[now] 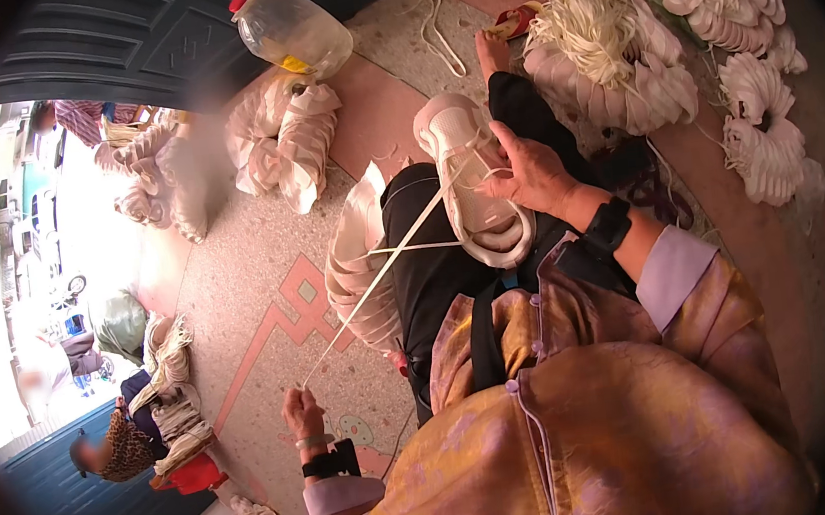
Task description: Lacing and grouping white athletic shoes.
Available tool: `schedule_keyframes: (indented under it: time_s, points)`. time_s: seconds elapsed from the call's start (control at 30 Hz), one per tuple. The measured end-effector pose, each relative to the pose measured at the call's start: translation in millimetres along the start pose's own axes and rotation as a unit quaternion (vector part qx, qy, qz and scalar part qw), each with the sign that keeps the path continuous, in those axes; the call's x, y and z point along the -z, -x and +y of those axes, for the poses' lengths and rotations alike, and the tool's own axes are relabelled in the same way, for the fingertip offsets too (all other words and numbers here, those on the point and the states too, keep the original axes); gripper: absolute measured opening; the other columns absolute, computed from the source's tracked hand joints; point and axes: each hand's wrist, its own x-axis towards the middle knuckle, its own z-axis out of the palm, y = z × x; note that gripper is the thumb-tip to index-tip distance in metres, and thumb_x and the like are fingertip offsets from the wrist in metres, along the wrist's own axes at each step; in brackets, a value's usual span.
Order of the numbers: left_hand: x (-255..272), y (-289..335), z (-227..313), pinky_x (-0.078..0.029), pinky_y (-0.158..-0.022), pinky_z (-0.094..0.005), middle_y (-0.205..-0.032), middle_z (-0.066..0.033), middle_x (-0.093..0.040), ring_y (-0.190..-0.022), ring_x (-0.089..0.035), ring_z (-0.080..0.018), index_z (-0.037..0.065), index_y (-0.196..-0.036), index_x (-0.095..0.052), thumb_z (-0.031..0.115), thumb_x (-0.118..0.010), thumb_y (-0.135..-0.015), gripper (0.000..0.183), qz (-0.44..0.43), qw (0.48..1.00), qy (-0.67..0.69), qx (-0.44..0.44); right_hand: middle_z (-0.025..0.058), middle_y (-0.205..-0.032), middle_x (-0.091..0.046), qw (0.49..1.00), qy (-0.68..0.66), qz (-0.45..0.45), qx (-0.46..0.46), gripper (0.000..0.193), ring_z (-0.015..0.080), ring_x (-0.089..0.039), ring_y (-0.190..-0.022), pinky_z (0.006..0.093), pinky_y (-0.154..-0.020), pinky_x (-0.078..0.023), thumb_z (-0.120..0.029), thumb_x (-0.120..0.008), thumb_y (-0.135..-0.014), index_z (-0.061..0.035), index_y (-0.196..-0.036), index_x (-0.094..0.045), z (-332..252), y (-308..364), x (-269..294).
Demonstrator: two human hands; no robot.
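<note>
A white shoe upper (453, 133) lies across my lap, toe pointing away from me. My right hand (533, 176) grips its right side, thumb raised along the edge. Pulled out to the lower left, my left hand (304, 416) is closed on the end of a flat white shoelace (390, 264). The lace runs taut from the upper's eyelet area to that hand. A second length of lace (416, 247) stretches sideways over my left thigh. The eyelets under my right fingers are too small to make out.
A row of stacked uppers (359, 273) rests by my left leg. Another stack (555, 82) at the far right carries a bundle of loose laces (581, 24). Ahead stand more uppers (284, 135) and a clear plastic jug (294, 34). A person (115, 445) sits at the left, near a doorway.
</note>
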Motion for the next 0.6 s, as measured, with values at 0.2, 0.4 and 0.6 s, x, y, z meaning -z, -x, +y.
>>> schedule_keyframes:
  time_s: [0.2,0.4,0.6]
  points:
    - [20.6,-2.9,69.0,-0.044,-0.050,-0.0258,-0.068,-0.0087,-0.060,-0.050,-0.053,-0.0132,0.003,-0.077,-0.058,0.014,-0.056,-0.085,0.014,0.060,0.891,0.448,-0.030,0.0248,-0.090,-0.061,0.996,-0.061,-0.014,-0.070,0.037,0.0382,-0.060,-0.086,0.0402,-0.074,-0.049,-0.027,-0.053,-0.082,-0.0008,-0.109,-0.054,27.5,-26.1,9.4]
    - [66.2,-5.3,131.2,-0.044,-0.065,-0.0277,-0.102,-0.0096,-0.059,-0.067,-0.055,-0.0132,-0.004,-0.100,-0.056,0.022,-0.049,-0.087,0.030,-0.053,0.782,0.603,-0.148,0.0205,-0.089,-0.063,0.997,-0.021,-0.001,-0.079,0.028,0.0357,-0.061,-0.085,0.0402,-0.074,-0.049,-0.019,-0.056,-0.078,-0.0066,-0.102,-0.061,36.8,-50.6,-8.5]
    - [86.8,-5.1,182.4,-0.037,-0.063,-0.0264,-0.118,-0.0102,-0.055,-0.061,-0.042,-0.0075,-0.003,-0.093,-0.051,0.021,-0.047,-0.087,0.025,-0.170,0.660,0.691,-0.242,0.0104,-0.068,-0.061,0.995,-0.055,0.001,-0.078,0.023,0.0141,-0.056,-0.061,0.0291,-0.059,-0.046,-0.017,-0.059,-0.078,-0.0025,-0.095,-0.063,43.9,-53.4,-8.6]
